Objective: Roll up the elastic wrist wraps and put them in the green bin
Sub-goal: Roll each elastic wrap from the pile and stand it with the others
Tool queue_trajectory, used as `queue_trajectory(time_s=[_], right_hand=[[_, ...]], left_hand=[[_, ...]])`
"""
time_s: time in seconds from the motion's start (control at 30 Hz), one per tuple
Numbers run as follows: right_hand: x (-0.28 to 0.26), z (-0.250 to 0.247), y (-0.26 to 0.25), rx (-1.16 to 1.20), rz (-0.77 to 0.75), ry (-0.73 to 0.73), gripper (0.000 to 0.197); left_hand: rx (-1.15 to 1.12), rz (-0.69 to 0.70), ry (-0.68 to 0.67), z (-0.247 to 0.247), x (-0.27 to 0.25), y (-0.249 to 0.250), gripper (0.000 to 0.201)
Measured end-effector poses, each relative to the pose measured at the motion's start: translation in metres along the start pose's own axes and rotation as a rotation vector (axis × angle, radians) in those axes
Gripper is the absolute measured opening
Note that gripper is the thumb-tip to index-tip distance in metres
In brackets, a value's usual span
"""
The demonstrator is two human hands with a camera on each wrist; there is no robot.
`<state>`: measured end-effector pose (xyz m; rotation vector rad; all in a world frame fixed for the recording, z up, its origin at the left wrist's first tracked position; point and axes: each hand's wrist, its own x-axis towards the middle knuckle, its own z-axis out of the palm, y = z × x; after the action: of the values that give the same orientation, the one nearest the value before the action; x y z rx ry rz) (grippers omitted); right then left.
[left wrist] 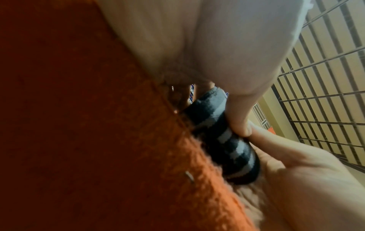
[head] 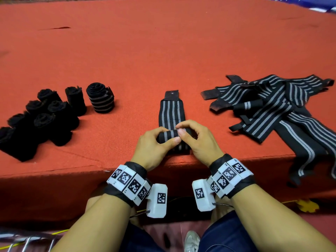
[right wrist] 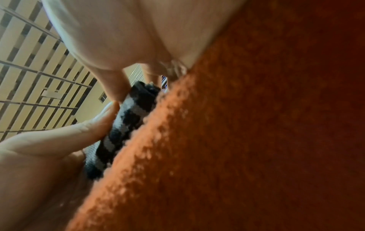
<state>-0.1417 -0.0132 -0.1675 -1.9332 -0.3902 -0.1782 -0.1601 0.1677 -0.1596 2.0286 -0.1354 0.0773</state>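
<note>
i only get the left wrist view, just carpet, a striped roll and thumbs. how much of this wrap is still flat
Observer: Most of it. The striped wrap lies flat beyond the hands, its dark tab end farthest away.
Operator: any finished ones nearby
Observer: Yes, a group of rolled wraps stands to the left on the red mat.
Operator: and ones left to do
Observer: A loose pile of unrolled wraps lies to the right, partly hanging over the mat's edge.
Operator: green bin anywhere
Observer: Not in any view.
</note>
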Motion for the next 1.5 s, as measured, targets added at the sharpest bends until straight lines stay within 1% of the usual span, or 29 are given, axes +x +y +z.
queue_trajectory(time_s=[0.13, 0.2, 0.23, 0.27, 0.3, 0.37, 0.4, 0.47, 0.6, 0.73, 0.87, 0.93, 1.03, 1.07, 1.13, 1.23, 1.3, 1.37, 1.43, 1.5], right_hand=[[0.001, -0.003, -0.001, 0.023, 0.039, -0.012, 0.028], [0.001, -0.001, 0.0, -0.022, 0.035, 0.006, 0.028], [0.001, 0.0, 0.001, -0.041, 0.032, 0.019, 0.028], [0.002, 0.0, 0.002, -0.056, 0.033, 0.033, 0.029], [0.002, 0.0, 0.003, -0.067, 0.04, 0.046, 0.029], [0.003, 0.001, 0.004, -0.087, 0.057, 0.063, 0.029], [0.003, 0.001, 0.003, -0.102, 0.061, 0.066, 0.027], [0.002, 0.001, 0.002, -0.125, 0.062, 0.061, 0.022], [0.001, 0.001, 0.0, -0.124, 0.056, 0.037, 0.021], [0.001, 0.002, 0.002, -0.046, -0.011, 0.03, 0.028], [0.001, 0.0, 0.002, -0.011, -0.004, 0.031, 0.027], [0.001, 0.001, 0.002, -0.025, 0.015, 0.058, 0.027], [0.003, 0.003, 0.003, -0.044, 0.055, 0.118, 0.021], [0.003, 0.003, 0.003, -0.045, 0.059, 0.129, 0.018], [0.003, 0.001, 0.002, -0.048, 0.063, 0.132, 0.015], [0.001, 0.002, 0.002, -0.083, 0.056, 0.132, 0.023], [0.002, 0.005, 0.002, -0.105, 0.05, 0.118, 0.034], [0.002, 0.006, 0.001, -0.13, 0.088, 0.076, 0.045], [0.003, 0.004, -0.003, -0.162, 0.134, 0.041, 0.048], [0.004, 0.003, -0.009, -0.216, 0.163, 0.034, 0.056]], left_hand=[[-0.005, -0.041, 0.021, 0.002, 0.001, 0.002, 0.036], [0.06, -0.044, 0.021, 0.002, 0.0, 0.004, 0.04], [0.098, -0.038, 0.013, 0.002, -0.001, 0.005, 0.038], [0.124, -0.027, -0.001, 0.002, -0.002, 0.005, 0.036], [0.14, -0.003, -0.018, 0.002, -0.004, 0.005, 0.039], [0.143, 0.074, -0.04, 0.001, -0.006, 0.002, 0.052], [0.124, 0.109, -0.041, 0.001, -0.006, 0.0, 0.055], [0.069, 0.137, -0.033, 0.001, -0.005, -0.002, 0.05], [0.005, 0.078, -0.003, 0.002, -0.003, -0.004, 0.036], [0.038, 0.03, 0.032, 0.006, -0.001, 0.001, 0.032], [0.116, 0.016, 0.034, 0.007, -0.003, 0.006, 0.028], [0.136, 0.027, 0.008, 0.007, -0.005, 0.005, 0.032], [0.127, 0.078, -0.025, 0.005, -0.007, 0.0, 0.052], [0.117, 0.083, -0.032, 0.004, -0.007, -0.001, 0.056], [0.081, 0.075, -0.027, 0.004, -0.006, -0.003, 0.055], [0.064, 0.053, -0.003, 0.004, -0.004, -0.002, 0.045], [0.051, 0.036, -0.005, 0.003, -0.004, -0.002, 0.039], [0.033, 0.023, -0.017, 0.003, -0.004, -0.001, 0.038], [0.031, 0.013, -0.014, 0.003, -0.005, -0.001, 0.038], [0.05, 0.012, -0.003, 0.004, -0.006, 0.001, 0.034]])
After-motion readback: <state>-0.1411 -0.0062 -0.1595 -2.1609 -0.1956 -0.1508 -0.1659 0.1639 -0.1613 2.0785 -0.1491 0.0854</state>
